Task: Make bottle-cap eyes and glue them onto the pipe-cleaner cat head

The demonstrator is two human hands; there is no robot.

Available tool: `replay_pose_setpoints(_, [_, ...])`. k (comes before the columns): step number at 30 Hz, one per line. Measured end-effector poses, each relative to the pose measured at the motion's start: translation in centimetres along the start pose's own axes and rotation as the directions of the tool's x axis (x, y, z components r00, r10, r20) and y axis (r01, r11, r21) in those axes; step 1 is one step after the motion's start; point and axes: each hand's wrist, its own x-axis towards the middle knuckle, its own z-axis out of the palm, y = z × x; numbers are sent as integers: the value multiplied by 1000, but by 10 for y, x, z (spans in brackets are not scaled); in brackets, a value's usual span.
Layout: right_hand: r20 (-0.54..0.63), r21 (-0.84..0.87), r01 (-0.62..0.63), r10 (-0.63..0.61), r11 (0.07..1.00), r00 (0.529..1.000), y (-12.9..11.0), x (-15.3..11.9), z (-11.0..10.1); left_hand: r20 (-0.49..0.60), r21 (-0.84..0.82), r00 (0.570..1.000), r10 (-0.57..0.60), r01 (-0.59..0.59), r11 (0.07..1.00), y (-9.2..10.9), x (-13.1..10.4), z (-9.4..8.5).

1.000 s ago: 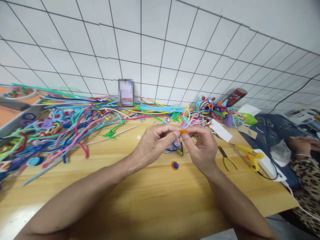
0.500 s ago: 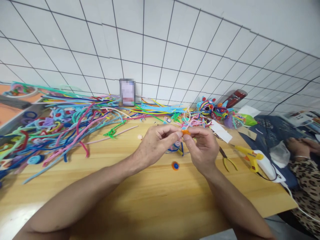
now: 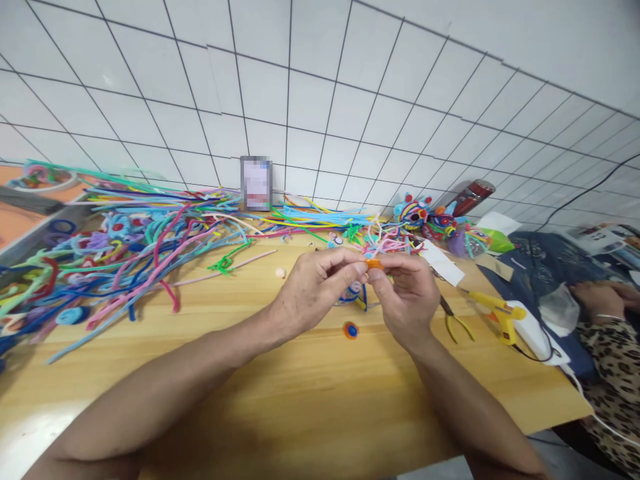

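Between the fingertips of my left hand (image 3: pixel 320 287) and my right hand (image 3: pixel 407 290) is a small orange pipe cleaner coil (image 3: pixel 373 265). Both hands pinch it from opposite sides, thumbs and forefingers closed. Below them on the wooden table (image 3: pixel 280 400) lies a flat round coil (image 3: pixel 351 330), orange outside with a blue centre. Partly hidden behind my hands is a blue and white coiled piece (image 3: pixel 356 291). Pink and white pipe cleaner pieces (image 3: pixel 383 241) lie just beyond my fingers.
Loose pipe cleaners (image 3: pixel 150 257) cover the table's left side. A phone (image 3: pixel 256 183) leans on the tiled wall. At right are pliers (image 3: pixel 457 320), a yellow glue gun (image 3: pixel 503 315), colourful pipe cleaner figures (image 3: pixel 415 212) and a red flask (image 3: pixel 473 197). Another person's hand (image 3: pixel 595 300) rests at far right.
My hands keep pinching the orange coil at nearly the same spot, shifted very slightly right in view. Nothing on the table has visibly moved.
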Motion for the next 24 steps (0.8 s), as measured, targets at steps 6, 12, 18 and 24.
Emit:
replay_pose_setpoints(6, [-6, 61, 84, -84, 995, 996, 4, -2, 1, -17, 230, 972, 232, -222, 947, -5, -2, 1])
replay_pose_setpoints(12, [-25, 29, 159, -159, 987, 987, 6, -4, -1, -14, 377, 918, 396, -362, 852, -10, -5, 1])
replay_pose_setpoints(18, [-15, 22, 211, -211, 977, 977, 2, 2, 0, -10, 444, 899, 438, -388, 808, -9, -4, 1])
replay_pose_setpoints(24, [41, -21, 219, -218, 975, 975, -3, 6, -10, -24, 444, 950, 310, -268, 855, -4, -7, 4])
